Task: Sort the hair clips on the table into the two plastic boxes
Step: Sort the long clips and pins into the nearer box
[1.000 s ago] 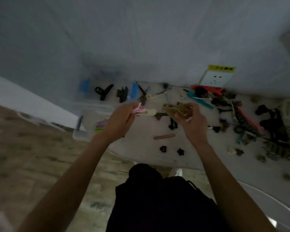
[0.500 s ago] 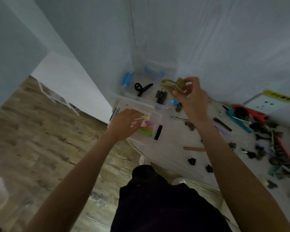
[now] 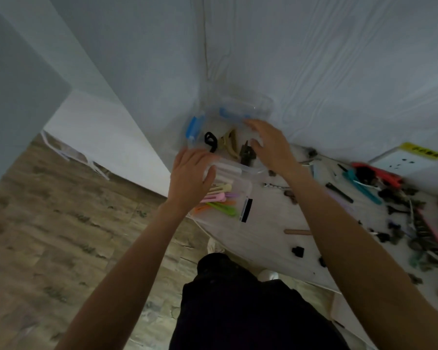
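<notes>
Bare fingers point(image 3: 257, 127) of the right hand point(image 3: 271, 147) now spread loose and holding nothing, above the far clear plastic box with blue latches point(image 3: 261, 102) at upper centre of the frame; half a second ago this hand pinched a tan claw clip, which now lies inside that box point(image 3: 229, 145), beside a black claw clip point(image 3: 211, 140) and a dark clip point(image 3: 247, 154). Left hand point(image 3: 190, 176) fingers also relaxed and extended, empty, over the near edge between the two boxes; earlier it held a pale clip over the near clear plastic box point(image 3: 248, 184), where pastel pink, green and orange flat clips point(image 3: 219, 200) lie, centre of frame. Left hand has moved up toward the far box. Both forearms reach forward from the lower frame, palms down, hands close but apart. White tabletop point(image 3: 271, 223) runs to the right; scattered dark and coloured hair clips point(image 3: 400, 215) at right edge, blurred, plus a brown stick-shaped clip point(image 3: 297, 232) and small black clips point(image 3: 297, 251) lower right. Wooden floor point(image 3: 61, 223) at left, white wall socket with yellow label point(image 3: 410, 160) at right.
</notes>
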{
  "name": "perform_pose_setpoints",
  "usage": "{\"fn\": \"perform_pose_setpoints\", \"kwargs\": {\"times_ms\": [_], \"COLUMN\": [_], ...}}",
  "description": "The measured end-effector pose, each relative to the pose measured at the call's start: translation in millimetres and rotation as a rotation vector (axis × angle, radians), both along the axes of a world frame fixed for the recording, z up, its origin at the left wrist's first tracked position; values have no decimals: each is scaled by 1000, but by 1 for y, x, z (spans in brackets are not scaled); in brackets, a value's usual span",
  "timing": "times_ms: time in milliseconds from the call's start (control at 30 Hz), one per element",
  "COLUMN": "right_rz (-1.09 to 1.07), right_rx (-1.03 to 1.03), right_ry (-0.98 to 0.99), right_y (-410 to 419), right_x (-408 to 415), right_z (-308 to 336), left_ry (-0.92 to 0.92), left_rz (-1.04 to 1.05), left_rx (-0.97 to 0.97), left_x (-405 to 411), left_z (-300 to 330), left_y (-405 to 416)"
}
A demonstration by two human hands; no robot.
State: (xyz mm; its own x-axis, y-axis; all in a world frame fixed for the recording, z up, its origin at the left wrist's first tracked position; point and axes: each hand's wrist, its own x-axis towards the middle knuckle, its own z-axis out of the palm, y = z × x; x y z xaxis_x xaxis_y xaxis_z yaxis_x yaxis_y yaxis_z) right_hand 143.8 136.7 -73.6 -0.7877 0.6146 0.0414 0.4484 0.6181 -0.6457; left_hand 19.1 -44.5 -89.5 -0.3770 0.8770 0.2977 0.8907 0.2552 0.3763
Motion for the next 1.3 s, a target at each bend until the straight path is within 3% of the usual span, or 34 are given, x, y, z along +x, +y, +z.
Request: {"fn": "perform_pose_setpoints", "kwargs": {"times_ms": [133,233,333,433,533,667,900,1000,1100,1200,1300], "right_rz": [-191,-372,-426,-367,-287,-227,-221,-166,-123,-324,-574], "right_rx": [-5,74,91,109,142,193,185,244,203,-36,-93], "right_ry": [150,19,-196,-291,-326,-354,-391,-440,-430,-216,-128], "right_y": [-27,-46,-57,-68,-76,-77,-60,-56,-53,-40,-14], "right_x": [67,127,183,221,229,222,217,227,242,257,264], "right_z": [13,-6,-36,-56,-62,-69,-71,-79,-80,-64,-53], "left_ry": [-81,-155,-261,-334,-297,-174,-197,-265,-289,-329,-299], "left_rz": [-71,-236,-384,-373,-272,-202,-102,-84,-212,-304,-338], "left_rx": [217,264,38,-272,-471,-566,-531,-366,-213,-241,-294], "left_x": [30,74,119,146,153,157,153,158,168,175,173], "left_z": [21,33,17,-11,-33,-51,-66,-60,-53,-53,-60], "left_y": [18,42,68,93,111,119,110,102,104,114,119]}}
